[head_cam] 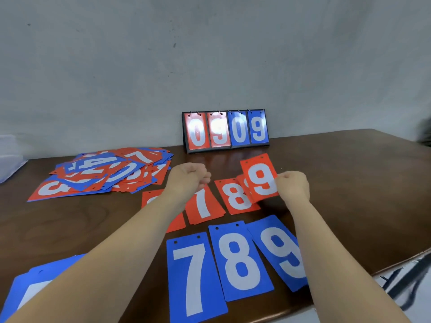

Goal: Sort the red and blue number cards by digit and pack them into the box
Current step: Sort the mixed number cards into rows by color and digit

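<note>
Right of centre on the brown table [349,194], the right hand [292,186] pinches the right edge of a red 9 card [261,180], its fingers curled round that edge. The card is tilted and lies over the right side of a red 8 card [233,199]; a sliver of another red card shows between them. The left hand [189,177] is curled into a fist just above the top of a red 7 card [203,203], hiding that card's upper edge. I cannot tell whether it grips anything. The two hands are apart, with the red 8 between them. Under the left forearm a further red card [150,197] is mostly covered.

Nearer the person lie a blue 7 card [194,276], a blue 8 card [240,259] and a blue 9 card [279,250] side by side, overlapping a little. The blue 7 reaches close to the front edge of the table, and the blue 9's lower corner comes near the slanting right edge. More blue cards [35,287] sit at the near left corner, partly under the left arm.

A loose pile of mixed red and blue cards [100,173] spreads over the far left of the table. A flip scoreboard [225,130] reading 0 9 0 9 stands at the back against the grey wall [210,54].

Bare wood lies to the right of the right hand as far as the table's edge, and also between the pile and the near-left blue cards.
</note>
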`<state>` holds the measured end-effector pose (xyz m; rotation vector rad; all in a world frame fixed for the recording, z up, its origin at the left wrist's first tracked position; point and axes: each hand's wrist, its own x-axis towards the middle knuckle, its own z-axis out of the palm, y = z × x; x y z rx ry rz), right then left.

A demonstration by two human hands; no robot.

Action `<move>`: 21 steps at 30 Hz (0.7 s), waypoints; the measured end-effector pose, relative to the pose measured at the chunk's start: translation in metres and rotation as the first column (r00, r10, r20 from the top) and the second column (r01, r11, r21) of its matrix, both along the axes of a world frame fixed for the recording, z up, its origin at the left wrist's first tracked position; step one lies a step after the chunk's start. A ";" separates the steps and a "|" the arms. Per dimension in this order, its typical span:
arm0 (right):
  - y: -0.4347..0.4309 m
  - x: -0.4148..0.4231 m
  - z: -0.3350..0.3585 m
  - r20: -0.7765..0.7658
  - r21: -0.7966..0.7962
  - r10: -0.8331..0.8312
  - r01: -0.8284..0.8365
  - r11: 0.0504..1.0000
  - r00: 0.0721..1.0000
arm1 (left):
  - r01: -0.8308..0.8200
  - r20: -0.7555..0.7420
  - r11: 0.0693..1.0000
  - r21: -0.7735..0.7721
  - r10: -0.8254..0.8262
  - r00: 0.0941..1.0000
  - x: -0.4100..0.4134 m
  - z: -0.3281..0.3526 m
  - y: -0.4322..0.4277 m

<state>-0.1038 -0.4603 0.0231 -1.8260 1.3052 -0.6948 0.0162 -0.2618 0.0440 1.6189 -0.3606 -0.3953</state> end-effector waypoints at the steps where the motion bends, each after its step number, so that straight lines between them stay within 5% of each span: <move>1: -0.006 -0.003 -0.006 -0.058 -0.018 -0.026 0.025 1.000 0.998 | -0.018 0.008 1.000 0.012 0.018 1.000 0.002 -0.005 0.001; 13: -0.028 -0.002 -0.032 -0.330 -0.175 -0.104 0.048 0.983 0.938 | -0.129 0.118 0.983 0.131 0.114 0.986 0.010 -0.030 0.011; 21: -0.020 0.004 -0.020 -0.284 -0.272 -0.044 -0.037 0.962 0.958 | -0.142 0.155 0.981 0.135 0.121 0.980 0.014 -0.025 0.015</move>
